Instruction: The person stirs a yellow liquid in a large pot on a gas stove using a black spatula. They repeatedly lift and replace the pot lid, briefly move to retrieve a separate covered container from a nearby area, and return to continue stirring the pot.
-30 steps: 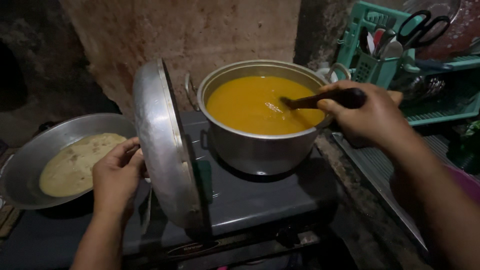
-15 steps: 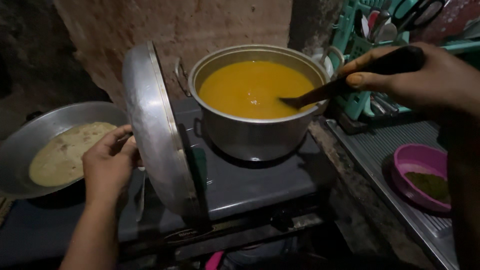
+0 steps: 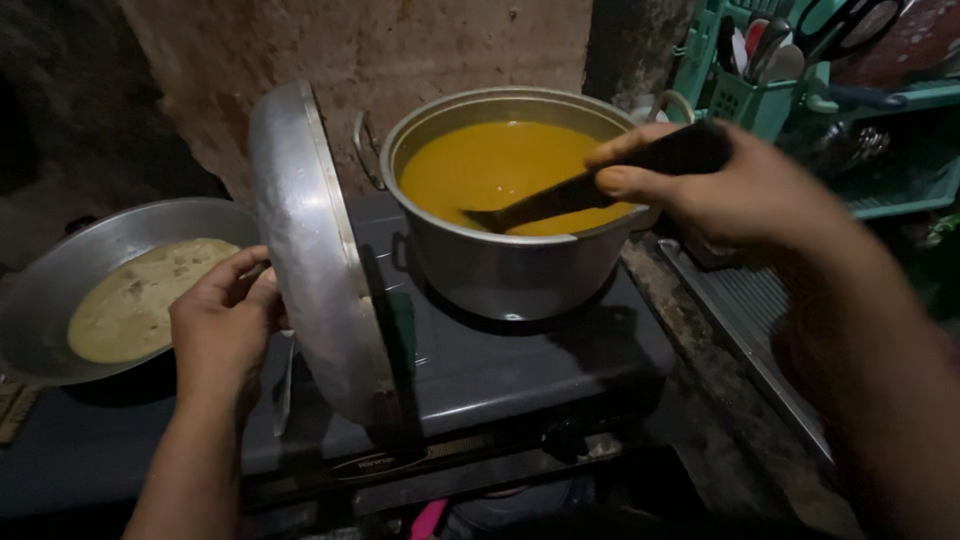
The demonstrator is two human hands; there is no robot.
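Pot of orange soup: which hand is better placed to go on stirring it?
Right. The right hand already grips the dark ladle, whose end sits in the soup. The left hand is busy holding the lid upright.

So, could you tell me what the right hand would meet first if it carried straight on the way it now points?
Probably the pot: the right hand points left over its rim, though depth is hard to judge.
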